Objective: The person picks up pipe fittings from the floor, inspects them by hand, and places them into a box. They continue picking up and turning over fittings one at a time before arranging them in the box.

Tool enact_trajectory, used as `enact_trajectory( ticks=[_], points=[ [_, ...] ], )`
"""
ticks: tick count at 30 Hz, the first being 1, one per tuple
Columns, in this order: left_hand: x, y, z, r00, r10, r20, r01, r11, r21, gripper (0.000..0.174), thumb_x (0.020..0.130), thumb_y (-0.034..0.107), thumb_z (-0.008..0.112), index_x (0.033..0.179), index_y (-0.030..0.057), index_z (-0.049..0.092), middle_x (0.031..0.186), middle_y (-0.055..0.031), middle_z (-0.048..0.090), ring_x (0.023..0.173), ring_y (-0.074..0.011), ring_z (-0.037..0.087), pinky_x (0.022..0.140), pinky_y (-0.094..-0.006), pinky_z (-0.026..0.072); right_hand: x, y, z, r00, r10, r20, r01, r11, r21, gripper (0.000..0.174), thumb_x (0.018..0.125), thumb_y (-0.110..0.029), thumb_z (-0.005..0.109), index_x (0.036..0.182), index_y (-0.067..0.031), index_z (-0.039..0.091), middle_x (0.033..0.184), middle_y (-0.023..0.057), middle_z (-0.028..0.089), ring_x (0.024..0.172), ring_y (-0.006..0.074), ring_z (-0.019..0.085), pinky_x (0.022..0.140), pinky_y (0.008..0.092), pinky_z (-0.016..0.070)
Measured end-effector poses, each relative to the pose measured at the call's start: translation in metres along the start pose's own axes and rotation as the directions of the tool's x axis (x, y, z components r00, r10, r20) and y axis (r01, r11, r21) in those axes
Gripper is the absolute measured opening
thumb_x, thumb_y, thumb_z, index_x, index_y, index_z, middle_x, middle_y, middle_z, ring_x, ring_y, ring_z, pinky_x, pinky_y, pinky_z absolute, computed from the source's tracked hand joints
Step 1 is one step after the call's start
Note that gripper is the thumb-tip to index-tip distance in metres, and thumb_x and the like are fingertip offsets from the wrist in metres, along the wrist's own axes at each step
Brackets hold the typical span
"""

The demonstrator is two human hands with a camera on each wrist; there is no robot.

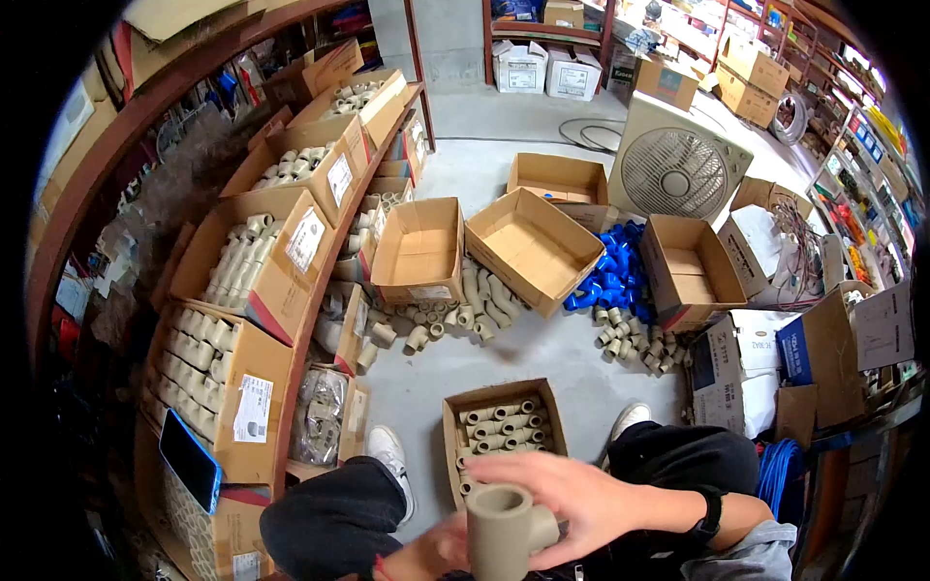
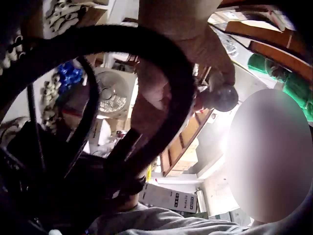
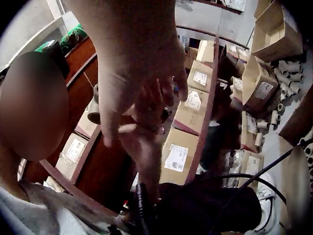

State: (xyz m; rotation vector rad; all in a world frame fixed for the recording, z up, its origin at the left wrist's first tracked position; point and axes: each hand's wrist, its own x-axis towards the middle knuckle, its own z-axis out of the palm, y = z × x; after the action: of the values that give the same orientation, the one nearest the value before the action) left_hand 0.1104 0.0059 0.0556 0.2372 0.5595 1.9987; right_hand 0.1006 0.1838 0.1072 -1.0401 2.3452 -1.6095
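Observation:
A beige tee pipe fitting (image 1: 499,535) is held upright, close to the head camera. My right hand (image 1: 581,499) comes in from the right, its fingers behind the fitting and its thumb below the side branch. Mostly hidden behind the fitting, my left hand (image 1: 431,552) grips it from the left. In the left wrist view, fingers of my left hand (image 2: 210,46) lie against the dark fitting (image 2: 225,98). The right wrist view has my right hand (image 3: 137,73) at the top, my left hand (image 3: 146,152) below, and part of the fitting (image 3: 94,110) at the left.
An open box (image 1: 552,392) with rows of beige fittings stands between the feet. Empty cartons (image 1: 418,247), loose beige fittings and blue fittings (image 1: 615,271) lie beyond. Shelves with filled boxes (image 1: 262,387) and a phone (image 1: 190,460) are at left; a fan (image 1: 678,165) stands behind.

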Motion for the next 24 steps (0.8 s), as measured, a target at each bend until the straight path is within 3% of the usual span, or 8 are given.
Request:
enact_trajectory(
  ticks=[2,3,4,9,13,14,17,24],
  points=[
    [-0.003,0.018,-0.003,1.000,0.005,-0.026,-0.003,0.997,0.080,0.085,0.054,0.029,0.072,0.121,0.0014,0.027,0.119,-0.0173,0.036,0.103,-0.0227,0.043,0.085,-0.0316,0.0374,-0.002,0.011,-0.006,0.998,0.036,-0.046,-0.038,0.999,-0.038,0.087,0.055,-0.041,0.068,0.120,0.0008,0.028,0.116,0.0170,0.039,0.105,0.0312,0.040,0.087,0.0367,0.0333],
    [-0.003,0.036,0.017,0.973,-0.017,-0.229,0.054,0.986,0.159,0.096,0.041,0.041,0.072,0.115,-0.0054,0.031,0.086,-0.0122,0.047,0.070,-0.0200,0.047,0.056,-0.0269,0.0378,-0.003,0.013,-0.008,0.987,0.010,-0.158,-0.015,1.000,-0.028,0.082,0.057,-0.040,0.067,0.117,0.0012,0.032,0.113,0.0167,0.041,0.102,0.0299,0.043,0.086,0.0353,0.0339],
    [-0.003,0.047,0.030,0.938,0.052,-0.342,0.011,0.984,0.179,0.097,0.042,0.039,0.072,0.114,-0.0085,0.030,0.089,-0.0165,0.048,0.075,-0.0231,0.050,0.059,-0.0282,0.0406,-0.004,0.016,-0.009,0.969,0.037,-0.244,-0.038,0.999,0.000,0.073,0.059,-0.037,0.066,0.114,0.0013,0.035,0.110,0.0162,0.043,0.100,0.0288,0.044,0.084,0.0339,0.0347],
    [0.006,0.051,0.025,0.929,0.096,-0.356,-0.041,0.986,0.158,0.077,0.057,0.034,0.063,0.113,-0.0088,0.033,0.096,-0.0176,0.048,0.079,-0.0229,0.051,0.067,-0.0286,0.0419,-0.005,0.008,-0.018,0.869,0.018,-0.495,-0.034,0.999,-0.023,0.032,0.070,-0.011,0.056,0.100,0.0004,0.050,0.097,0.0119,0.050,0.087,0.0215,0.049,0.075,0.0278,0.0388],
    [0.012,0.044,0.024,0.944,-0.008,-0.331,0.051,0.992,0.119,0.069,0.061,0.032,0.058,0.112,-0.0084,0.035,0.099,-0.0178,0.049,0.080,-0.0225,0.052,0.071,-0.0286,0.0415,-0.005,0.004,-0.021,0.867,0.000,-0.499,-0.070,0.990,-0.120,0.025,0.068,-0.009,0.060,0.092,-0.0019,0.056,0.095,0.0106,0.050,0.087,0.0207,0.049,0.074,0.0279,0.0392],
    [0.009,0.045,0.015,0.986,-0.066,-0.152,0.076,0.995,0.061,0.066,0.069,0.031,0.057,0.116,-0.0077,0.032,0.111,-0.0138,0.045,0.099,-0.0180,0.047,0.085,-0.0277,0.0363,-0.005,0.005,-0.022,0.871,-0.017,-0.492,-0.067,0.986,-0.154,0.024,0.068,-0.009,0.061,0.090,-0.0024,0.057,0.095,0.0105,0.050,0.087,0.0205,0.049,0.074,0.0279,0.0393],
    [0.009,0.043,0.014,0.986,-0.082,-0.148,0.098,0.990,0.104,0.064,0.070,0.029,0.056,0.117,-0.0074,0.031,0.110,-0.0128,0.045,0.099,-0.0167,0.047,0.084,-0.0268,0.0364,-0.005,0.010,-0.021,0.875,-0.044,-0.483,-0.028,0.989,-0.142,0.021,0.066,-0.012,0.063,0.085,-0.0032,0.058,0.095,0.0098,0.050,0.087,0.0196,0.050,0.074,0.0279,0.0396],
    [0.013,0.043,0.017,0.980,-0.053,-0.192,0.083,0.985,0.151,0.054,0.071,0.018,0.054,0.115,-0.0066,0.035,0.106,-0.0114,0.048,0.097,-0.0158,0.048,0.084,-0.0267,0.0367,-0.007,0.022,-0.018,0.721,0.230,-0.654,-0.170,0.973,0.156,0.009,0.073,-0.007,0.055,0.068,-0.0003,0.056,0.089,0.0090,0.052,0.076,0.0125,0.049,0.068,0.0245,0.0392]
  ],
)
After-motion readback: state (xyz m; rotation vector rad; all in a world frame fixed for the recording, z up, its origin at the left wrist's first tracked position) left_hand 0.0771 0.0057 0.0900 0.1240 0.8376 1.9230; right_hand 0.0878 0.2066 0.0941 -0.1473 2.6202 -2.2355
